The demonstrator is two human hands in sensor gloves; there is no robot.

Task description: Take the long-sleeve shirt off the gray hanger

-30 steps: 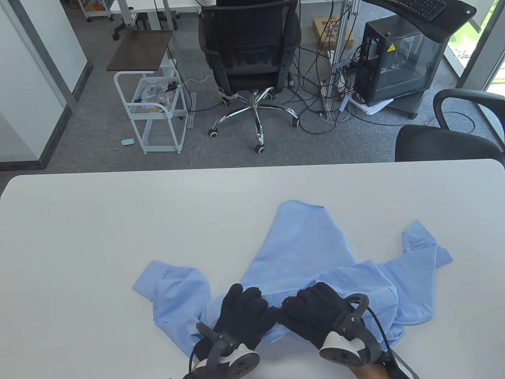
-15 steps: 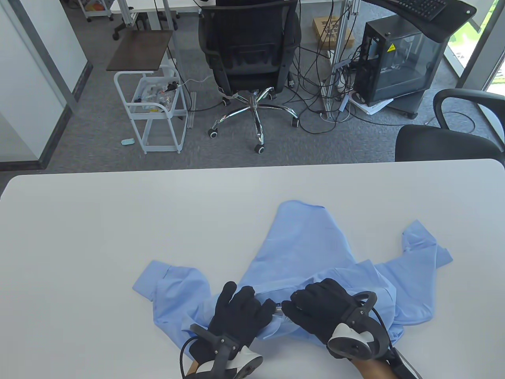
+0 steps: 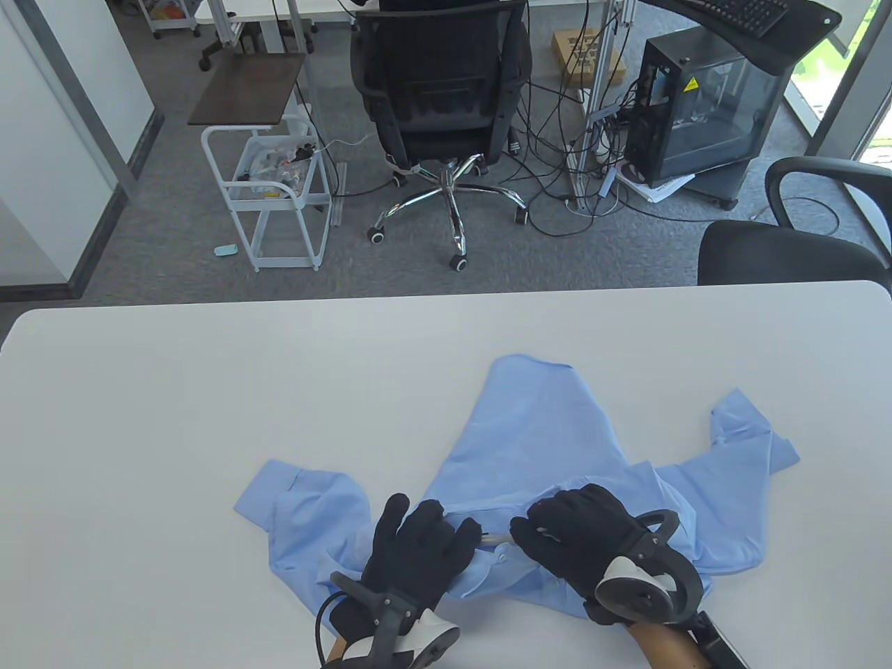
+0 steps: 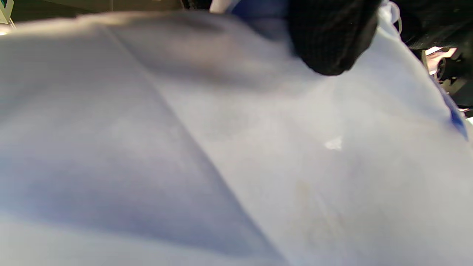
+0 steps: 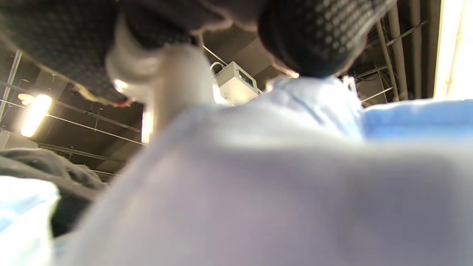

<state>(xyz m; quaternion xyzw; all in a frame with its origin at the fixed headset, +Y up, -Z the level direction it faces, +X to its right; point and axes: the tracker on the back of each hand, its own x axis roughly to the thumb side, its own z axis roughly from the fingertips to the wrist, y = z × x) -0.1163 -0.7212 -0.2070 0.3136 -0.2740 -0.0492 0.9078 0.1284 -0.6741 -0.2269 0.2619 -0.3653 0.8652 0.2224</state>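
table [image 3: 209, 390] bears shirt [image 3: 543, 432], hands [image 3: 418, 550] seemingly gripping hanger [image 3: 493, 539].

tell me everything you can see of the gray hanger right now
Very little of the gray hanger shows. In the table view only a short pale gray piece pokes out of the collar end of the light blue long-sleeve shirt, between the two black-gloved hands. The right hand grips it: the right wrist view shows a smooth, rounded gray bar, plastic by its look, running from the gloved fingers into the fabric. The left hand rests on the shirt beside it. The rest is hidden under cloth.
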